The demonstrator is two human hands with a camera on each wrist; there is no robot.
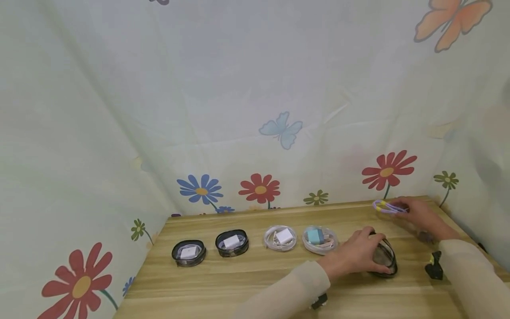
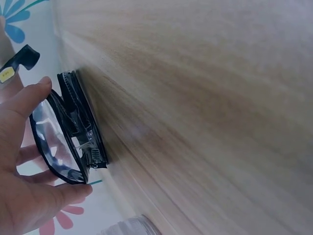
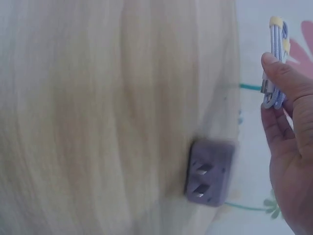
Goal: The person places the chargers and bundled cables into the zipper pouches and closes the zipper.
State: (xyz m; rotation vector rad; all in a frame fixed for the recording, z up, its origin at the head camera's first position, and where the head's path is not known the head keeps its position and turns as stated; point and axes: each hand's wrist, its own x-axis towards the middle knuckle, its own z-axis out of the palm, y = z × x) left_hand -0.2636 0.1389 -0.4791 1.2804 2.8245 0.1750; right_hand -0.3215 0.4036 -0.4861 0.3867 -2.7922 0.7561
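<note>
My left hand [image 1: 350, 254] grips a small oval pouch [image 1: 385, 258] with black edging, low over the right part of the table. In the left wrist view its clear lid [image 2: 45, 128] stands tilted away from the zipped black base [image 2: 96, 142], the thumb and fingers spread around the lid. My right hand [image 1: 424, 219] pinches a coiled lavender cable [image 3: 276, 46] with yellow ties, held up near the table's back right. Below that hand a purple plug adapter [image 3: 210, 171] lies with its two prongs up.
Left of my hands stand several pouches in a row: two black-edged ones [image 1: 190, 261] [image 1: 232, 252] with white adapters, a clear one [image 1: 268, 239] with a white adapter, and a clear one [image 1: 314, 249] with a teal adapter. A flowered cloth [image 1: 223, 110] hangs behind the wooden table [image 1: 223, 288].
</note>
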